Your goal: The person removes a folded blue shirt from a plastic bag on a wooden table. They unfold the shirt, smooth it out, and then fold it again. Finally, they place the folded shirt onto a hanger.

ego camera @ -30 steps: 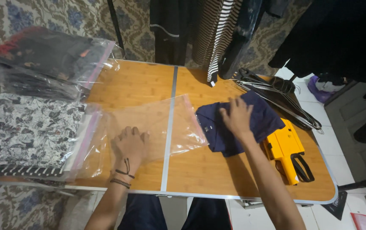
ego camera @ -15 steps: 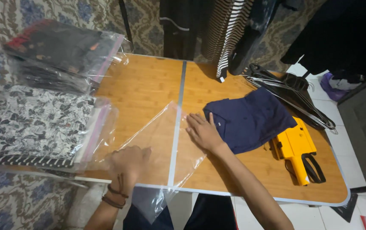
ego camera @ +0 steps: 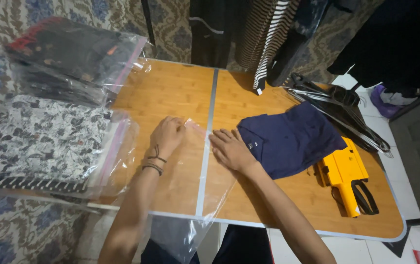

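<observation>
Near the worktop [ego camera: 288, 215] front edge, clear plastic bag [ego camera: 190, 195] lay flat, tail overhanging. Left hand [ego camera: 167, 137] pinched its mouth; right hand [ego camera: 229, 149] pressed flat, grip released, beside folded navy garment [ego camera: 290, 139]. Risk: slick film sliding off front.

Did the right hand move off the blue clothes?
Yes. The right hand has slid left off the folded navy garment, toward the table's metal centre seam, and now lies flat on the clear plastic bag.
</observation>
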